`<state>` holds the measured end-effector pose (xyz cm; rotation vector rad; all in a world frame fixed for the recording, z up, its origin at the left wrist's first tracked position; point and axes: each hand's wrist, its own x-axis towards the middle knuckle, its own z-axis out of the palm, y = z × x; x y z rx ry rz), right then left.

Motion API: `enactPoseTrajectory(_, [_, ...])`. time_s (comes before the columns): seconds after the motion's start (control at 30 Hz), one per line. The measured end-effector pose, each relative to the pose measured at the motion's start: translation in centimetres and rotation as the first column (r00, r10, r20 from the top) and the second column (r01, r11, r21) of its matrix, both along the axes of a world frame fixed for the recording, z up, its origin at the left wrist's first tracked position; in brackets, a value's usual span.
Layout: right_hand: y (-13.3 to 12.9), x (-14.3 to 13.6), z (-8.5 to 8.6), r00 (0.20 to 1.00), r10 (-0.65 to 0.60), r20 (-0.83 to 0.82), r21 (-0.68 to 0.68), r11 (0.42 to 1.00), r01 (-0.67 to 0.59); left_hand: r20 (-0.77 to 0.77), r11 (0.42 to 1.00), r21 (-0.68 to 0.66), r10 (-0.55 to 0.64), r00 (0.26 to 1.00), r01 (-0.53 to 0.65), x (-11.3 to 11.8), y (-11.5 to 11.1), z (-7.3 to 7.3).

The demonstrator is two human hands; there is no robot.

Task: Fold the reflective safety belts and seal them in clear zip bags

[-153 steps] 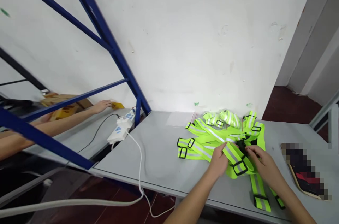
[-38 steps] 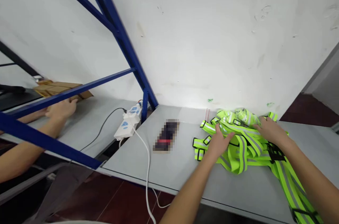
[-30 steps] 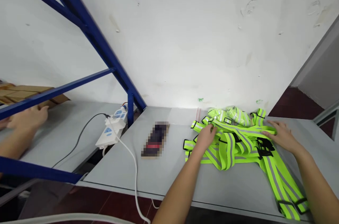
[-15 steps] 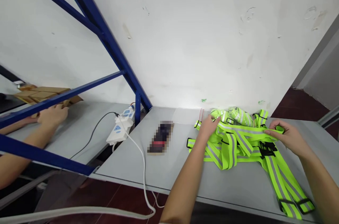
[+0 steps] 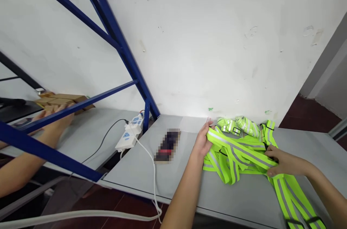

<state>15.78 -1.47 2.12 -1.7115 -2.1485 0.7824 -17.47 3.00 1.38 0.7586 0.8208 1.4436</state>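
Note:
A tangle of neon-yellow reflective straps [image 5: 230, 165] with grey stripes and black buckles lies on the grey table. My left hand [image 5: 202, 141] is closed around the left end of one strap, its fingers partly behind the band. From there the strap [image 5: 238, 147] runs slantwise down to my right hand [image 5: 284, 162], whose thumb and fingers pinch it near the dark buckle. Two strap lengths [image 5: 288, 196] trail from under my right hand toward the front edge, with black buckles [image 5: 294, 223] at their ends.
Behind the straps sit clear-wrapped bundles [image 5: 240, 126] against the white wall. A pixelated flat item [image 5: 167, 146] lies to the left, near a power strip [image 5: 130, 133] with cables. Beyond a blue metal frame [image 5: 130, 66], another person's hands [image 5: 58, 117] are at brown boxes [image 5: 67, 99].
My left hand has moved left and down with the strap's end. My right hand has shifted left and down onto the strap near the buckle. The view has tilted slightly.

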Motion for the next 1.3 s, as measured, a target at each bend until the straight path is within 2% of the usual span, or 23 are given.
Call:
enactPoseTrajectory(0.07, [0.0, -0.4, 0.4, 0.984, 0.175, -0.024, -0.112, 0.978, -0.177, 0.055, 1.000, 0.030, -0.006, 0.998, 0.005, -0.2, 0.0, 0.4])
enactPoseTrajectory(0.1, [0.1, -0.6, 0.8, 0.978, 0.201, -0.054, -0.116, 0.972, -0.206, 0.073, 0.999, 0.049, -0.009, 0.997, 0.005, -0.2, 0.2, 0.7])
enactPoseTrajectory(0.2, [0.6, -1.5, 2.0, 0.988, 0.108, -0.110, 0.009, 0.994, -0.107, 0.097, 0.993, 0.121, -0.019, 0.995, 0.007, 0.3, 1.8, 2.6])
enactPoseTrajectory(0.27, [1.1, -1.9, 3.1, 0.984, 0.061, -0.165, 0.098, 0.994, -0.045, 0.084, 0.983, 0.184, -0.027, 0.996, 0.011, 0.6, 3.5, 4.6])
enactPoseTrajectory(0.37, [2.1, -1.7, 5.2, 0.958, 0.002, -0.286, 0.183, 0.982, 0.053, 0.019, 0.956, 0.293, -0.020, 1.000, 0.013, 0.0, 5.8, 8.8])
enactPoseTrajectory(0.43, [2.8, -1.4, 7.1, 0.904, -0.109, -0.414, 0.232, 0.948, 0.220, -0.062, 0.932, 0.362, -0.009, 0.998, 0.030, -0.8, 6.5, 11.9])
enactPoseTrajectory(0.5, [3.4, -1.6, 9.2, 0.766, -0.228, -0.601, 0.301, 0.824, 0.481, -0.172, 0.907, 0.413, -0.010, 0.985, 0.081, -1.7, 6.0, 14.7])
enactPoseTrajectory(0.57, [3.5, -2.3, 11.1, 0.597, -0.244, -0.764, 0.359, 0.609, 0.708, -0.307, 0.876, 0.462, 0.011, 0.952, 0.139, -2.5, 4.1, 16.8])
enactPoseTrajectory(0.6, [3.4, -2.7, 11.7, 0.553, -0.224, -0.802, 0.393, 0.499, 0.772, -0.385, 0.855, 0.488, 0.030, 0.922, 0.176, -2.9, 2.8, 17.3])
enactPoseTrajectory(0.63, [3.1, -3.1, 12.0, 0.554, -0.211, -0.805, 0.444, 0.406, 0.799, -0.572, 0.797, 0.550, 0.142, 0.808, 0.249, -3.3, 1.2, 17.3])
enactPoseTrajectory(0.67, [2.6, -3.3, 11.9, 0.592, -0.212, -0.778, 0.506, 0.347, 0.790, -0.688, 0.744, 0.587, 0.250, 0.681, 0.319, -3.7, -0.5, 16.9])
enactPoseTrajectory(0.7, [2.1, -3.2, 11.4, 0.643, -0.226, -0.732, 0.566, 0.323, 0.758, -0.769, 0.715, 0.573, 0.301, 0.564, 0.400, -4.1, -2.2, 16.0])
enactPoseTrajectory(0.73, [1.4, -3.0, 10.5, 0.705, -0.244, -0.666, 0.617, 0.351, 0.704, -0.826, 0.706, 0.528, 0.297, 0.479, 0.472, -4.6, -3.7, 14.7])
enactPoseTrajectory(0.77, [0.8, -2.5, 9.3, 0.761, -0.254, -0.596, 0.632, 0.435, 0.641, -0.864, 0.718, 0.468, 0.251, 0.436, 0.515, -5.0, -5.1, 13.0])
enactPoseTrajectory(0.8, [0.1, -1.9, 7.8, 0.808, -0.242, -0.537, 0.608, 0.552, 0.570, -0.878, 0.743, 0.422, 0.192, 0.439, 0.519, -5.4, -6.2, 11.1])
enactPoseTrajectory(0.87, [-1.0, -0.4, 4.8, 0.862, -0.219, -0.457, 0.467, 0.766, 0.442, -0.844, 0.841, 0.325, 0.052, 0.534, 0.432, -5.8, -7.2, 7.2])
enactPoseTrajectory(0.9, [-1.4, 0.4, 3.5, 0.871, -0.205, -0.446, 0.378, 0.839, 0.391, -0.770, 0.904, 0.266, -0.010, 0.638, 0.335, -5.8, -7.3, 5.4])
enactPoseTrajectory(0.97, [-1.7, 1.5, 1.3, 0.850, -0.142, -0.508, 0.196, 0.942, 0.274, -0.462, 0.978, 0.136, -0.082, 0.883, 0.161, -5.4, -6.4, 2.5])
enactPoseTrajectory(1.0, [-1.6, 1.8, 0.5, 0.808, -0.099, -0.581, 0.118, 0.972, 0.204, -0.302, 0.991, 0.073, -0.084, 0.950, 0.111, -5.0, -5.7, 1.4])
enactPoseTrajectory(1.07, [-1.1, 1.9, -0.6, 0.655, -0.056, -0.754, 0.003, 0.996, 0.089, -0.082, 0.996, 0.000, -0.084, 0.993, 0.084, -4.2, -3.9, 0.0])
enactPoseTrajectory(1.17, [0.2, 1.4, -1.7, 0.419, -0.141, -0.897, -0.116, 0.990, 0.086, 0.032, 0.994, -0.026, -0.109, 0.994, 0.110, -3.4, -1.7, -0.9])
enactPoseTrajectory(1.23, [0.8, 1.2, -2.0, 0.368, -0.194, -0.910, -0.163, 0.980, 0.112, 0.134, 0.993, -0.044, -0.099, 0.986, 0.106, -3.3, -1.1, -1.3])
enactPoseTrajectory(1.3, [1.3, 1.3, -2.0, 0.376, -0.216, -0.901, -0.182, 0.975, 0.124, 0.229, 0.994, -0.055, -0.076, 0.970, 0.090, -3.6, -1.0, -1.7])
